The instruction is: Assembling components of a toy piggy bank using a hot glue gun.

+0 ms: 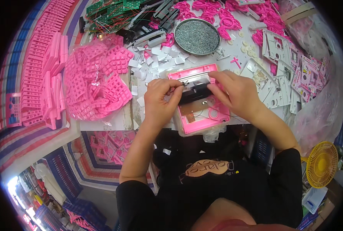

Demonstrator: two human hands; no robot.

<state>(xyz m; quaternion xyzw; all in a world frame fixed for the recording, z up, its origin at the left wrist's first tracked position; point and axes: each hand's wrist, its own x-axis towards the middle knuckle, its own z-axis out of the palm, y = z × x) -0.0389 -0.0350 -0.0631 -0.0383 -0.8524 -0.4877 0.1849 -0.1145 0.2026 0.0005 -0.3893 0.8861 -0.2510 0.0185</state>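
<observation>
A pink rectangular plastic housing (pixel 199 122) lies open side up on the table edge in front of me. My left hand (pixel 161 99) rests at its left side, with thumb and forefinger pinched on a small dark wire end near the top. My right hand (pixel 235 93) lies over the housing's upper right and presses a black rectangular part (pixel 195 92) into the housing. Thin wires run across the housing's inner floor.
A round metal dish of small screws (pixel 197 37) stands behind the housing. A clear bag of pink keypad grids (pixel 96 82) lies at left, stacked pink frames (pixel 44 77) further left. White plastic panels (pixel 278 81) are at right, green circuit boards (pixel 110 9) at back, a yellow fan (pixel 321 163) lower right.
</observation>
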